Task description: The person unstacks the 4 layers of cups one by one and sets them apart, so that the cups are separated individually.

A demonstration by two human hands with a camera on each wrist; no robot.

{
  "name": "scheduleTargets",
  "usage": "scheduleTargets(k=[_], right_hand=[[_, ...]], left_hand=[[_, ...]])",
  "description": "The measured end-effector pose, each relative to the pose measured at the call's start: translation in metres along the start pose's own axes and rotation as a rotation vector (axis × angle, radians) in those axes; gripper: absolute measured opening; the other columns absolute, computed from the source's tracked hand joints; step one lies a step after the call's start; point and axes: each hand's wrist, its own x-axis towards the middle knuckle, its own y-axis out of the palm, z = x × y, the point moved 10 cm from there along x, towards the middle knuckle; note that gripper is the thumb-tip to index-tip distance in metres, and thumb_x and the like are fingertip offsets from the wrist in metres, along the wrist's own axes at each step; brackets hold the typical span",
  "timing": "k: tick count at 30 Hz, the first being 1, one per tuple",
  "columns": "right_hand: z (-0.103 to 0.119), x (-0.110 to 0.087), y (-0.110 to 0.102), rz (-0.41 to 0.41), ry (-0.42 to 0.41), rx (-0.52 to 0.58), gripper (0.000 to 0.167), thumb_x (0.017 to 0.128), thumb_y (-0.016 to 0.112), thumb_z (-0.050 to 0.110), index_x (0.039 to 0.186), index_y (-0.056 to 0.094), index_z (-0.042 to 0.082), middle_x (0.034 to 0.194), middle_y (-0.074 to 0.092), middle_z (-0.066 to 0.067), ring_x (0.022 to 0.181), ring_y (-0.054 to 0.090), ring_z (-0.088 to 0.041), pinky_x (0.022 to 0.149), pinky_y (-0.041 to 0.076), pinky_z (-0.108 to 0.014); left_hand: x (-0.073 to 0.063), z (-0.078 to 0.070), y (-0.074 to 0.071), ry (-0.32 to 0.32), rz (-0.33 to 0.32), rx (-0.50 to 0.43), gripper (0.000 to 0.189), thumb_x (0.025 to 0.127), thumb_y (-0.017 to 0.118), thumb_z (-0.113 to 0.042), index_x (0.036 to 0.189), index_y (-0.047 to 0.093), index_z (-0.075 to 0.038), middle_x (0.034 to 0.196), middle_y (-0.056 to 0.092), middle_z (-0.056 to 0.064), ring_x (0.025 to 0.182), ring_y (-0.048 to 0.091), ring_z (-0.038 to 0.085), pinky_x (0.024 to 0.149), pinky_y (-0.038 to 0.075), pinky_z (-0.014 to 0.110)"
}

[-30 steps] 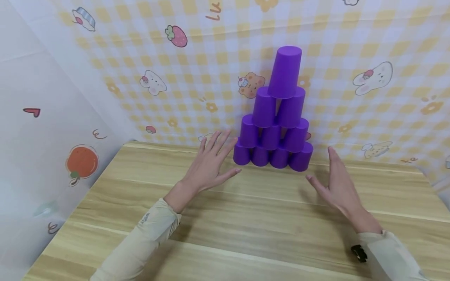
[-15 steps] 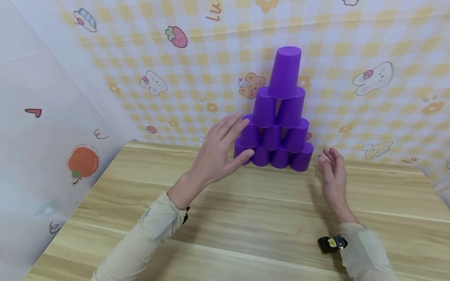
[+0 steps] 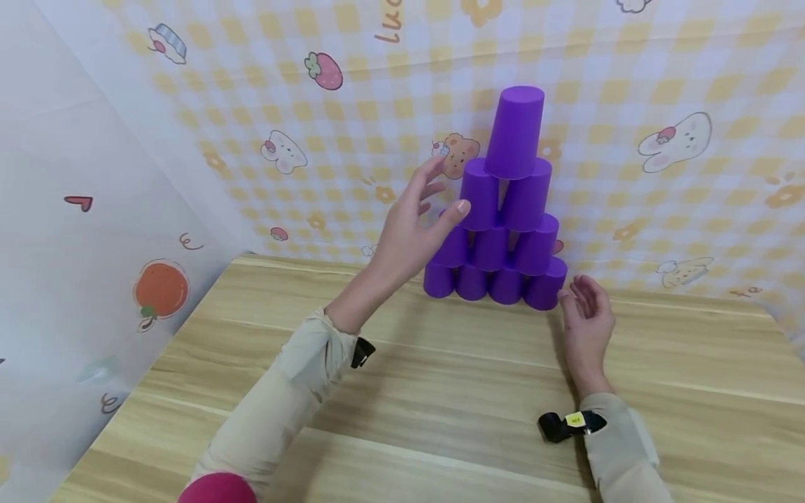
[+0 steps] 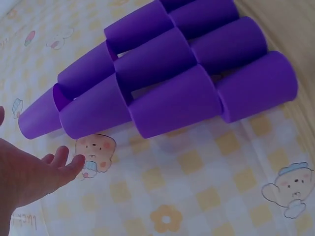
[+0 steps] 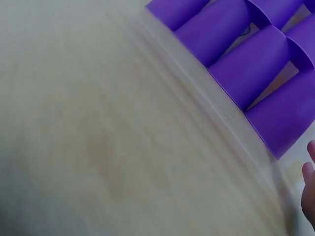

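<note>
Here stand ten purple cups [image 3: 490, 248], inverted, pyramid-stacked on the table [image 3: 465, 391]: left hand [image 3: 407, 232], thumb and fingers apart, near their upper left side; right hand [image 3: 586, 332], fingers loosely bent, beside the bottom row.

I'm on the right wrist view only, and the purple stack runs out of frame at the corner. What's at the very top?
Observer: One cup, upside down, resting across the two cups of the row below.
Operator: Good. And over on the left, is anything being held?
Observer: No, the left grip holds nothing; it is by the left side of the stack.
Operator: Anything showing besides cups and arms?
Observer: A red round shape at the bottom edge of the head view, toward the left. It's cut off, so I can't tell what it is.
</note>
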Motion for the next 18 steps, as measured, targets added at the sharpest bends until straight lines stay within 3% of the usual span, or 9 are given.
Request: scheduleTargets(k=[5, 10, 18], right_hand=[[-0.011, 0.004, 0.004, 0.008, 0.027, -0.015, 0.046, 0.084, 0.067, 0.006, 0.125, 0.050, -0.007, 0.124, 0.051, -0.022, 0.117, 0.048, -0.028, 0.103, 0.036, -0.032], [-0.020, 0.007, 0.018, 0.114, 0.039, -0.150, 0.059, 0.083, 0.069, 0.010, 0.133, 0.042, -0.003, 0.129, 0.048, -0.018, 0.121, 0.044, -0.025, 0.106, 0.030, -0.032], [-0.023, 0.007, 0.023, 0.193, 0.011, -0.312, 0.071, 0.080, 0.073, 0.018, 0.139, 0.038, 0.005, 0.135, 0.045, -0.014, 0.126, 0.041, -0.023, 0.107, 0.029, -0.029]], left_hand=[[0.019, -0.005, -0.002, -0.012, -0.043, -0.010, 0.058, 0.090, 0.060, -0.027, 0.140, 0.037, -0.010, 0.139, 0.043, 0.004, 0.121, 0.046, 0.016, 0.098, 0.039, 0.033], [0.035, 0.001, -0.002, -0.067, -0.078, -0.055, 0.053, 0.091, 0.060, -0.026, 0.137, 0.041, -0.010, 0.136, 0.045, 0.003, 0.119, 0.048, 0.017, 0.096, 0.040, 0.035], [0.060, -0.002, 0.019, -0.103, -0.060, -0.063, 0.063, 0.086, 0.067, -0.030, 0.139, 0.039, -0.010, 0.133, 0.046, 0.000, 0.114, 0.048, 0.012, 0.094, 0.040, 0.019]])
